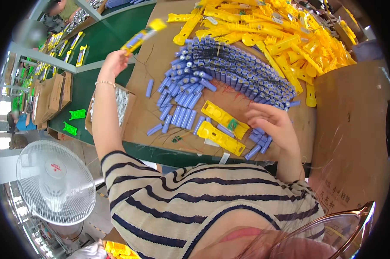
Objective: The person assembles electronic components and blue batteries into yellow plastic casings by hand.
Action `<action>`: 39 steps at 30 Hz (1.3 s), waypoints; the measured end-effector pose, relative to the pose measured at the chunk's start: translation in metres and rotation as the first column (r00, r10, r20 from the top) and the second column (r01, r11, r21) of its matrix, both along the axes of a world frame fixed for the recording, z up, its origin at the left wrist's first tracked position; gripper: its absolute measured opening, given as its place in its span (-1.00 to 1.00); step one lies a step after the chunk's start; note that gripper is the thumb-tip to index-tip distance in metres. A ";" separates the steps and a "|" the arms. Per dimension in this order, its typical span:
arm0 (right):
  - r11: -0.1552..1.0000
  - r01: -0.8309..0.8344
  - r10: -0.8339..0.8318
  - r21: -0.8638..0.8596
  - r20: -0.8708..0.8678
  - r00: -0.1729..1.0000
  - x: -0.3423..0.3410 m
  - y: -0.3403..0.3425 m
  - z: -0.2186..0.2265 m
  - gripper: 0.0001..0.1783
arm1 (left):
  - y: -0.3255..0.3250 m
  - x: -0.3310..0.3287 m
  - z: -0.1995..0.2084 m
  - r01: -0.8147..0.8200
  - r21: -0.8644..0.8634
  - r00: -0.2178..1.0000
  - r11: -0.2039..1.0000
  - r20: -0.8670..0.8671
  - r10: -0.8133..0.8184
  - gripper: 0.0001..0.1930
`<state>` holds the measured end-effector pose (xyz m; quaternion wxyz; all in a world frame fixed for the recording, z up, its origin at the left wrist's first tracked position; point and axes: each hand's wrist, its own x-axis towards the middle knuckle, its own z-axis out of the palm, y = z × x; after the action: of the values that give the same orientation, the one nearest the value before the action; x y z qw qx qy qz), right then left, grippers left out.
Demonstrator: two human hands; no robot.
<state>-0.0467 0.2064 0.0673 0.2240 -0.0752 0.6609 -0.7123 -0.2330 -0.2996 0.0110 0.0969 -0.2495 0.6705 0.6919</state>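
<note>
My left hand (114,64) is raised at the far left of the work surface, its fingers closed on one end of a yellow plastic housing (135,42). A blue cylindrical cell appears to lie inside that housing, whose far end is smeared by motion. Over the right side my right hand (272,122) hovers with bent fingers apart and nothing visible in them. Beside it lie two yellow housings, the upper one (216,114) with a small green circuit board (233,124) on it, the lower one (218,137) nearer me. Loose blue cells (184,117) lie to their left.
Many blue cells (246,71) stand packed together on the cardboard sheet (158,64). Behind them is a heap of yellow housings (285,32). A box of silvery parts (127,108) is by my left arm. A tall carton (354,129) rises at right; a white fan (56,182) stands at left.
</note>
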 end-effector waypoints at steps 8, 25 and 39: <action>0.979 0.198 -0.193 0.040 -0.113 0.975 0.006 0.046 0.032 -0.59 | -0.072 -0.104 -0.129 -0.577 0.284 0.797 0.766 -0.006 0.603 -0.79; 0.501 0.125 0.408 0.856 -0.362 0.838 0.015 -0.039 -0.060 -0.41 | 0.187 0.136 0.044 0.241 -0.281 0.714 0.929 -0.597 -0.366 -0.34; 0.949 0.152 0.043 0.278 -0.587 0.808 0.030 -0.032 0.037 -0.42 | 0.282 0.225 0.032 0.421 0.061 0.515 0.905 -0.838 -0.183 -0.41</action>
<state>-0.0164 0.1745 0.1041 -0.0026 -0.2356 0.8032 -0.5470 -0.0077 -0.0176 0.0431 -0.0716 0.2338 0.5759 0.7801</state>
